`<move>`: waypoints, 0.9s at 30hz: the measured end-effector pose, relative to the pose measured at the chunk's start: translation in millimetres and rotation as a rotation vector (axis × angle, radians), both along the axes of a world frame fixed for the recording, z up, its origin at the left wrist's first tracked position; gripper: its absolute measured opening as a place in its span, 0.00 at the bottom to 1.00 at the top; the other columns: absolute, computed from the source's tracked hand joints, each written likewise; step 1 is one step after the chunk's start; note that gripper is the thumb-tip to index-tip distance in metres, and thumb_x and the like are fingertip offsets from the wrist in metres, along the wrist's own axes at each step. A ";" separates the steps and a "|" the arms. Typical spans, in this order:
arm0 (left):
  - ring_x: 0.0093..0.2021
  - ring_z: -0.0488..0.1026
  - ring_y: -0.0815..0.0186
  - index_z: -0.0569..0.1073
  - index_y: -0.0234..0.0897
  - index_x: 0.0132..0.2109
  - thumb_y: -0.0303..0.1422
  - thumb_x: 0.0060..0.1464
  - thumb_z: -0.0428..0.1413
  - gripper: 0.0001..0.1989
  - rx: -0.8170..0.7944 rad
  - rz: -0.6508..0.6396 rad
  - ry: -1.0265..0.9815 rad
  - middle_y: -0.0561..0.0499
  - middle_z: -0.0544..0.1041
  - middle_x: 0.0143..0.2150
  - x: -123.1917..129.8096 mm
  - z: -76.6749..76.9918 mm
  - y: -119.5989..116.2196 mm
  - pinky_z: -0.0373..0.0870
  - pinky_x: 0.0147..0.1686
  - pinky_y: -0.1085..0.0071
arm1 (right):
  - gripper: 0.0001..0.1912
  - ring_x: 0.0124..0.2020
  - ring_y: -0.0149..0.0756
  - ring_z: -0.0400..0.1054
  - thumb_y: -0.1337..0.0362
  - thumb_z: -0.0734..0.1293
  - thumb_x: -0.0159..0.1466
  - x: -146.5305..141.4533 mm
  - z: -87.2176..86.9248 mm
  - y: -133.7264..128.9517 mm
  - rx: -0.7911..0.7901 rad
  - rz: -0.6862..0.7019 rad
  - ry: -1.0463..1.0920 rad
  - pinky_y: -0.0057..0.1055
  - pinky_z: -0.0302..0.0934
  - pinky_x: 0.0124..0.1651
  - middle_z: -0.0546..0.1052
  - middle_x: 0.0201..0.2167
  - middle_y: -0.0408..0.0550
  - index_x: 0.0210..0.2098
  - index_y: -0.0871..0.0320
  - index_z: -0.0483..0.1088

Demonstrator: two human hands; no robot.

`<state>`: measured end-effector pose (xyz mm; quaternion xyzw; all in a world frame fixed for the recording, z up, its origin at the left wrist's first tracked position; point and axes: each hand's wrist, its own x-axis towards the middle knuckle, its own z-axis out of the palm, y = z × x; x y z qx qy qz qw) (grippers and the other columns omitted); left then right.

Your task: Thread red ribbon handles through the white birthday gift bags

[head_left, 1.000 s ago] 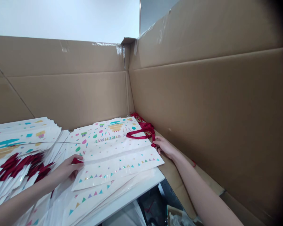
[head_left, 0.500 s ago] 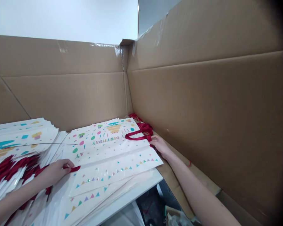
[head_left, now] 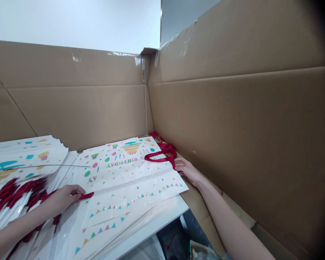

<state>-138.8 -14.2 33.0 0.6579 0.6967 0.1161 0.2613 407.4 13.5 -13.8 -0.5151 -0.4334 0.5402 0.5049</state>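
Pinching one ribbon [head_left: 87,195], left hand [head_left: 65,197]; by one loop [head_left: 155,160], right hand [head_left: 189,171].

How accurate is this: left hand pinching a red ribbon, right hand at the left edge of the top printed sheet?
The edge is wrong: the head view shows the right hand at the right edge of the top printed sheet. The left hand does pinch a red ribbon.

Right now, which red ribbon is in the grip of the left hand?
The ribbon whose tip pokes out past the left hand, over printed sheets; a looped ribbon lies by the right hand, other ribbons bunch further left.
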 end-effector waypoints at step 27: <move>0.25 0.65 0.65 0.81 0.31 0.36 0.49 0.36 0.62 0.26 -0.110 0.096 -0.177 0.52 0.70 0.21 0.3 25.2 -6.9 0.61 0.27 0.70 | 0.29 0.43 0.38 0.72 0.69 0.75 0.47 -0.1 -1.4 -2.1 0.089 0.061 -0.101 0.31 0.67 0.40 0.75 0.49 0.49 0.48 0.54 0.69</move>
